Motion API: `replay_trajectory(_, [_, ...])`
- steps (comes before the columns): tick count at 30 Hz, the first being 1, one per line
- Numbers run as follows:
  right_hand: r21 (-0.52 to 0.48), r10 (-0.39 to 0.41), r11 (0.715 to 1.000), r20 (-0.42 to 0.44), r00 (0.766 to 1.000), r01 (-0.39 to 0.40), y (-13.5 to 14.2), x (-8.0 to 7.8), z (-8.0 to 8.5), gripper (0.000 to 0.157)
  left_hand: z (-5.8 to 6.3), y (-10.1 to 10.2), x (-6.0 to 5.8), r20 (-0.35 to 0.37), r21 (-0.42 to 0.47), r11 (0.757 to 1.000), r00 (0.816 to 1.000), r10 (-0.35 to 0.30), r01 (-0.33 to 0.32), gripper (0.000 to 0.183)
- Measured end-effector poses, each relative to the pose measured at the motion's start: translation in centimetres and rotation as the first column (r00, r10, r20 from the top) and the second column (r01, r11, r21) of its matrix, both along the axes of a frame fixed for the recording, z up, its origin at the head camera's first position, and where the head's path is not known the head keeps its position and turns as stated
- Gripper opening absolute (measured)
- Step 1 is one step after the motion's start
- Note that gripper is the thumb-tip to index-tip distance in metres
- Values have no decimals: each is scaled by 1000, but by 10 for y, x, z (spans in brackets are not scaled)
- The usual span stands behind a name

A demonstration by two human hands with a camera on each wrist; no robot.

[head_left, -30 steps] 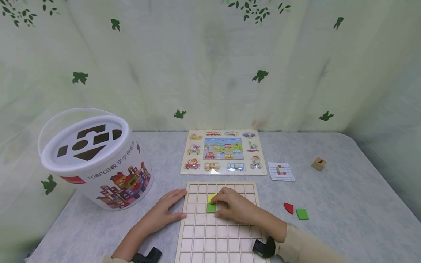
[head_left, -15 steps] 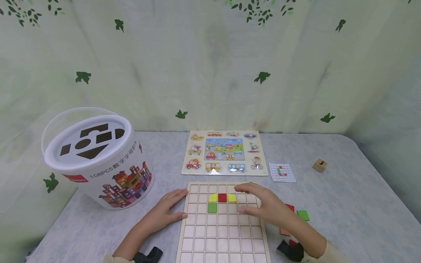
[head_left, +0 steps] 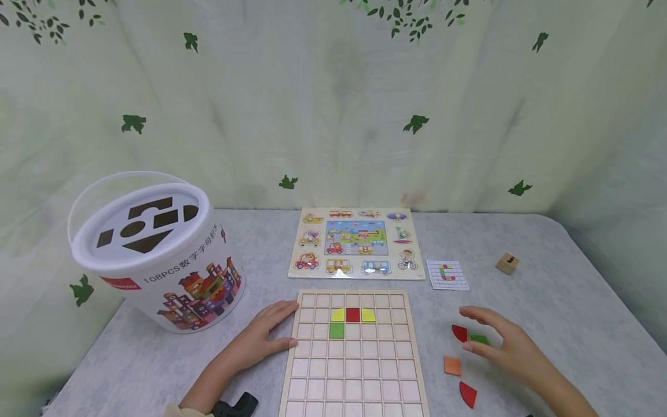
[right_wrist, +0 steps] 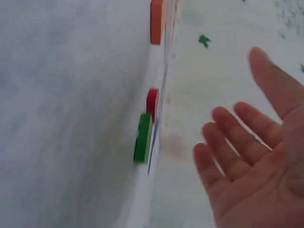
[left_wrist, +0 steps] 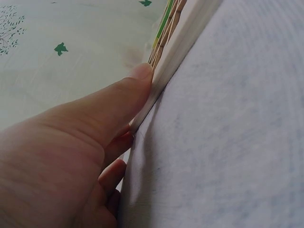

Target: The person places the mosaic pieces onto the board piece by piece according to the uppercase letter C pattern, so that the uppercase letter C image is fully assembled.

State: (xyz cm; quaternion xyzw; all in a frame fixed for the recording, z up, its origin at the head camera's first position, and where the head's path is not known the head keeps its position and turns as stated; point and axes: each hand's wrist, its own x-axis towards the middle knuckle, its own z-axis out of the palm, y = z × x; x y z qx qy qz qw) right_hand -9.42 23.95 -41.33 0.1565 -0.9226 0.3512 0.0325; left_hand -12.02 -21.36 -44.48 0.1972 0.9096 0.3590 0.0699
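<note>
My left hand rests against the left edge of a wooden grid board, its fingers relaxed; the thumb touches the board's side in the left wrist view. On the board sit two yellow quarter-round pieces with a red square between them, and a green square below the left one. My right hand hovers with fingers spread near a loose green square, partly covering it in the head view. Beside that lie a red quarter-round piece, an orange square and another red quarter-round.
Behind the board lies a vehicle picture puzzle, with a small pattern card to its right. A wooden cube sits farther right. A large white bucket with a shape-cut lid stands at the left.
My right hand has left the yellow piece on the board and moved right, over to the loose pieces. The left hand has stayed at the board's edge.
</note>
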Motion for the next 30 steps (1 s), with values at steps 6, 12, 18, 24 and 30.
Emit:
replay_trajectory(6, [29,-54,998,140,989,51,23,7,-9,58,1,0,0,4,-1,1000,1000,11,-11,74])
replay_trajectory(12, [104,-60,994,207,977,39,37,6,-21,49,0,0,0,10,-2,1000,1000,12,-12,74])
replay_trajectory(18, [117,-58,993,212,976,33,40,3,-26,36,0,0,0,11,9,1000,1000,13,-14,74])
replay_trajectory(24, [136,-95,989,239,966,63,36,2,-23,29,-2,0,-1,0,14,1000,1000,8,-8,75])
replay_trajectory(30, [43,-121,993,222,967,115,26,4,-11,34,-2,-1,-1,0,18,1000,1000,11,-11,74])
